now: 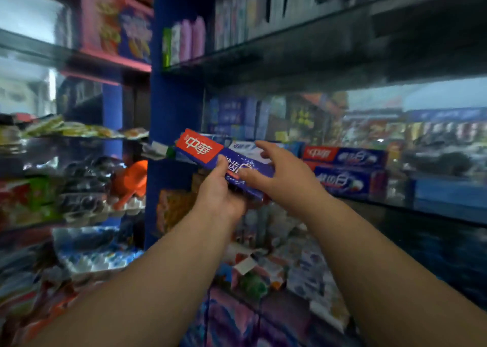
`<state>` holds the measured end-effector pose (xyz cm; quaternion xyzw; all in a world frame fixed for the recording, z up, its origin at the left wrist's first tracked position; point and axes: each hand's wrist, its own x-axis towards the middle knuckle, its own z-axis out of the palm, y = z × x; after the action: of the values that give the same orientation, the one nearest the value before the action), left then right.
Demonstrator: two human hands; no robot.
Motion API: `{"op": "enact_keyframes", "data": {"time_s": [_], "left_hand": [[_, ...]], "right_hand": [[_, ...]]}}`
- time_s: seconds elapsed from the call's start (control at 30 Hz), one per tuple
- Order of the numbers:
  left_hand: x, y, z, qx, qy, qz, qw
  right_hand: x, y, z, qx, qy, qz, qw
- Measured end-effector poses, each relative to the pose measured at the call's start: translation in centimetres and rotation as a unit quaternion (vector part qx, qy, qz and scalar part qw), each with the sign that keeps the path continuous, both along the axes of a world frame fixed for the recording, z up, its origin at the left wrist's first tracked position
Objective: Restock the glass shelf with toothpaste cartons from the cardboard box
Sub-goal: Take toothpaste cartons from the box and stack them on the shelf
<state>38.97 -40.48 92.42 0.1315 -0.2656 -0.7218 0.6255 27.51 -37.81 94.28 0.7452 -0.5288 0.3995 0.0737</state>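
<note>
Bare left grip (218, 188), bare right grip (279, 172), bare forearms (158, 280)

Glass shelf (421, 209) — toothpaste cartons (347, 182), stacked flat
</note>
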Motion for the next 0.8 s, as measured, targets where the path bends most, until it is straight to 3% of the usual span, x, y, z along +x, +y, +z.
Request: {"op": "enact_keyframes", "data": {"time_s": [0.2, 0.37, 0.5, 0.8], "left_hand": [[-6.3, 1.2, 6.2, 0.002, -0.039, -0.064, 0.997], [-11.8, -0.6, 8.1, 0.039, -0.086, -0.085, 0.992], [-15.4, -2.3, 8.7, 0.059, -0.144, -0.116, 0.981], [-16.8, -4.2, 8.7, 0.052, -0.131, -0.152, 0.978]], "right_hand": [[-7.2, 3.1, 2.2, -0.156, 0.048, -0.008, 0.987], [-12.5, 1.7, 1.3, -0.190, 0.027, -0.052, 0.980], [-15.3, 0.2, 1.4, -0.167, -0.088, -0.085, 0.978], [-18.2, -3.6, 3.2, -0.055, -0.344, -0.071, 0.935]]}}
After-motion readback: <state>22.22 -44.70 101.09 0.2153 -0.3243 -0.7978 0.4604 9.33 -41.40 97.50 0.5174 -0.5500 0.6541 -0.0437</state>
